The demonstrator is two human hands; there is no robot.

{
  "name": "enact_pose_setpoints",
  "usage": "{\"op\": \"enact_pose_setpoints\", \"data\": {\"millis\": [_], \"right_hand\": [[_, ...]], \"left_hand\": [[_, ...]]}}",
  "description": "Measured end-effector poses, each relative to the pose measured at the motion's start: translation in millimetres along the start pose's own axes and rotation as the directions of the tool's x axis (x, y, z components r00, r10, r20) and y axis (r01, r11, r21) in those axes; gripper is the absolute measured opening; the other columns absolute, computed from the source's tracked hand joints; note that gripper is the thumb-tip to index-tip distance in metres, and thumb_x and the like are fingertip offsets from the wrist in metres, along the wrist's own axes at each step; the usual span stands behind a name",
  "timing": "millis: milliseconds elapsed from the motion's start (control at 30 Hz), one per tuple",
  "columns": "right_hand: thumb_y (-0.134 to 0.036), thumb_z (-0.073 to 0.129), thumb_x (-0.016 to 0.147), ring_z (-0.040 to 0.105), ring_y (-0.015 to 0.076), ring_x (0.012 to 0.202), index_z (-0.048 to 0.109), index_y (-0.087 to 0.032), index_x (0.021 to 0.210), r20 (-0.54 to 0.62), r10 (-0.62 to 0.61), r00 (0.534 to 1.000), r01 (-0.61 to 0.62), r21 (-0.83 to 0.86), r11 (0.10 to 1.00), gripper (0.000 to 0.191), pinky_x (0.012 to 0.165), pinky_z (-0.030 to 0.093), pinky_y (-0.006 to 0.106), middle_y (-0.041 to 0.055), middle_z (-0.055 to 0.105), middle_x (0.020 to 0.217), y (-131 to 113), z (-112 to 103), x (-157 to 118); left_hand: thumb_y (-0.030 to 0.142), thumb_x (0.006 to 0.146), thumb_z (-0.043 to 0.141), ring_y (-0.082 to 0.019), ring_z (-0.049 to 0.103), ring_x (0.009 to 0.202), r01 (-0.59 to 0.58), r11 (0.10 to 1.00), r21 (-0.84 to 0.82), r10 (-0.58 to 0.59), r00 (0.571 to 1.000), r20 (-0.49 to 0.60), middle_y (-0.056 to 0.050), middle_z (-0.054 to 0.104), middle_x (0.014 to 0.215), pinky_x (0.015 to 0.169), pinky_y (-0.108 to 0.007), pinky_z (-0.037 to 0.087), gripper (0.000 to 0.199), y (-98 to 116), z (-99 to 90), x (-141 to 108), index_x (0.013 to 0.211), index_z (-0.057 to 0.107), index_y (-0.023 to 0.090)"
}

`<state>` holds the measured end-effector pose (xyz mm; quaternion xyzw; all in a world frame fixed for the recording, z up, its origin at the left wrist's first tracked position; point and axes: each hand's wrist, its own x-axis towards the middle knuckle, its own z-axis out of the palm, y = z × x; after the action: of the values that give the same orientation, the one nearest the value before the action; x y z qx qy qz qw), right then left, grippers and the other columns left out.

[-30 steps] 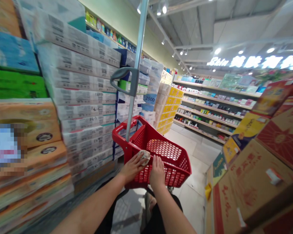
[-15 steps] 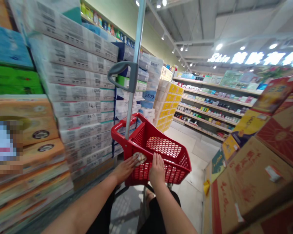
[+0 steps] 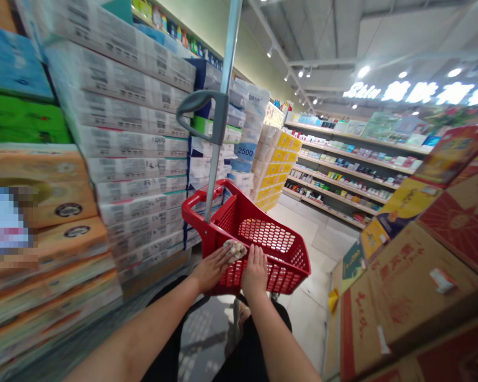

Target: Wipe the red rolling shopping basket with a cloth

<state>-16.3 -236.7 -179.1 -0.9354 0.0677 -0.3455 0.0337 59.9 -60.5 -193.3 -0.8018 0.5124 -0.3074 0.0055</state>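
Note:
A red plastic shopping basket cart [image 3: 219, 217] with perforated sides stands in front of me, and a metal pole with a grey handle [image 3: 220, 119] rises from its left end. My left hand [image 3: 212, 269] presses a crumpled, light patterned cloth [image 3: 236, 250] against the basket's near side, just under the rim. Close by on the right, my right hand [image 3: 255, 269] lies on the near rim with its fingers stretched out flat and side by side. Its palm side and thumb are hidden.
Wrapped paper packs [image 3: 143, 143] are stacked high on the left, beside orange packs [image 3: 43, 180]. Cardboard cartons [image 3: 418, 281] line the right side. Ahead, a pale tiled floor [image 3: 298, 225] leads to shelves [image 3: 342, 172] of small goods.
My left hand has slid the cloth rightward along the basket's side, closer to my right hand. My right hand stays on the rim. The view has shifted slightly.

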Motion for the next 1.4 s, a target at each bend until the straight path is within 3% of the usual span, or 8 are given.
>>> {"op": "enact_pose_setpoints", "data": {"millis": [200, 400, 633, 800, 1000, 1200, 1400], "right_hand": [[-0.004, 0.033, 0.085, 0.033, 0.0311, 0.137, 0.036, -0.004, 0.144, 0.003, -0.003, 1.000, 0.003, -0.017, 1.000, 0.059, 0.112, 0.026, 0.048, 0.0188, 0.041, 0.145, -1.2, -2.9, -0.5], [-0.004, 0.033, 0.084, 0.030, 0.0308, 0.138, 0.035, -0.003, 0.145, -0.023, -0.003, 1.000, 0.003, -0.007, 1.000, 0.061, 0.112, 0.026, 0.049, 0.0198, 0.040, 0.145, -1.6, -0.2, -0.8], [-0.003, 0.034, 0.082, 0.032, 0.0308, 0.137, 0.037, -0.003, 0.143, -0.056, -0.035, 0.998, 0.034, -0.020, 0.999, 0.061, 0.112, 0.027, 0.047, 0.0192, 0.042, 0.144, 1.9, 1.0, -3.2], [-0.002, 0.033, 0.083, 0.029, 0.0309, 0.138, 0.035, -0.002, 0.144, -0.016, 0.014, 1.000, -0.014, -0.029, 0.999, 0.061, 0.113, 0.026, 0.047, 0.0193, 0.039, 0.146, 0.7, -0.3, -2.8], [-0.001, 0.034, 0.081, 0.029, 0.0302, 0.139, 0.034, -0.004, 0.145, -0.007, 0.000, 1.000, 0.000, -0.019, 1.000, 0.065, 0.113, 0.025, 0.047, 0.0190, 0.039, 0.146, 0.7, -2.3, -2.4], [0.000, 0.033, 0.082, 0.029, 0.0296, 0.139, 0.025, -0.007, 0.149, -0.052, -0.015, 0.999, 0.014, -0.021, 1.000, 0.068, 0.112, 0.027, 0.049, 0.0191, 0.040, 0.146, 2.5, -0.3, -3.1], [-0.001, 0.034, 0.080, 0.028, 0.0294, 0.140, 0.023, -0.007, 0.150, -0.047, -0.020, 0.999, 0.020, -0.010, 1.000, 0.071, 0.112, 0.026, 0.048, 0.0189, 0.039, 0.147, 2.6, 2.9, -4.5]], "left_hand": [[0.018, 0.088, 0.043, -0.019, 0.019, 0.146, -0.058, 0.997, -0.057, 0.061, 0.997, 0.055, -0.003, 0.044, 0.148, 0.118, -0.036, 0.021, 0.050, 13.8, 17.8, -8.0, 0.138, 0.048, 0.019], [0.025, 0.094, 0.039, -0.022, 0.015, 0.146, 0.020, 1.000, -0.019, -0.020, 1.000, -0.005, -0.008, 0.037, 0.151, 0.120, -0.040, 0.018, 0.050, 6.6, 5.9, 9.5, 0.142, 0.042, 0.012], [0.023, 0.093, 0.042, -0.023, 0.021, 0.145, -0.058, 0.995, -0.081, 0.063, 0.996, 0.059, -0.005, 0.047, 0.146, 0.117, -0.039, 0.024, 0.041, 11.9, 21.1, -12.8, 0.131, 0.056, 0.017], [0.028, 0.095, 0.040, -0.022, 0.021, 0.145, 0.027, 0.998, -0.056, -0.027, 1.000, 0.003, -0.008, 0.049, 0.143, 0.120, -0.041, 0.019, 0.041, -5.2, 9.9, -4.7, 0.130, 0.056, 0.015], [0.032, 0.091, 0.046, -0.023, 0.027, 0.143, 0.025, 0.999, -0.040, -0.022, 0.997, 0.072, -0.009, 0.049, 0.143, 0.117, -0.039, 0.022, 0.046, 6.7, 15.6, -26.9, 0.134, 0.053, 0.015], [0.028, 0.094, 0.043, -0.021, 0.021, 0.145, 0.073, 0.997, 0.003, -0.072, 0.995, -0.075, -0.004, 0.038, 0.151, 0.119, -0.040, 0.017, 0.053, -4.0, -4.5, -3.4, 0.146, 0.037, 0.022], [0.031, 0.092, 0.046, -0.021, 0.026, 0.143, 0.041, 0.999, 0.018, -0.041, 0.999, -0.024, -0.008, 0.049, 0.143, 0.118, -0.038, 0.018, 0.045, 1.9, 8.6, -24.0, 0.133, 0.054, 0.017]]}}
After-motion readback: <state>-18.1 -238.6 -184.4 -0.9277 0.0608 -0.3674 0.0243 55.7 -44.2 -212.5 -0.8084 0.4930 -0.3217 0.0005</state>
